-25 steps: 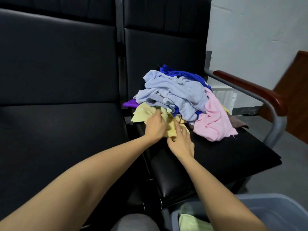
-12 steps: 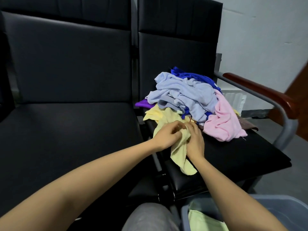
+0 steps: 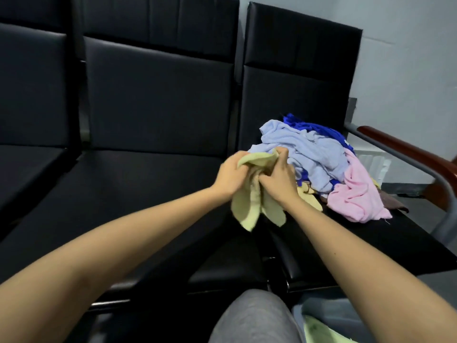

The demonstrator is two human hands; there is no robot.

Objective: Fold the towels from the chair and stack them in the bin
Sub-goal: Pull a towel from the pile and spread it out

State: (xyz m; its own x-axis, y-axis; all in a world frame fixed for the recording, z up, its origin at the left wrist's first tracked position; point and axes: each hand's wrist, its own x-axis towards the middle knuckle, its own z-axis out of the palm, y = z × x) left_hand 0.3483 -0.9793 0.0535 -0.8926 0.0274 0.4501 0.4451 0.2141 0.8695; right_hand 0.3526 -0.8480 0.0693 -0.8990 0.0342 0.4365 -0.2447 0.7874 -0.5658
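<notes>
While pale-yellow cloth towel (image 3: 247, 206) hangs above black padded chair seat (image 3: 358, 243), left hand (image 3: 228, 175) and right hand (image 3: 278, 180) each grip its upper edge; heap of coloured towels (image 3: 311, 152) beside.

The black padded seat (image 3: 371, 243) of the right-hand chair carried a loose heap of towels, a pink towel (image 3: 356, 194) and a brown cloth (image 3: 393, 205) lying directly on the cushion, with a light blue towel (image 3: 309, 154) and a dark blue towel (image 3: 314, 127) piled above.
</notes>
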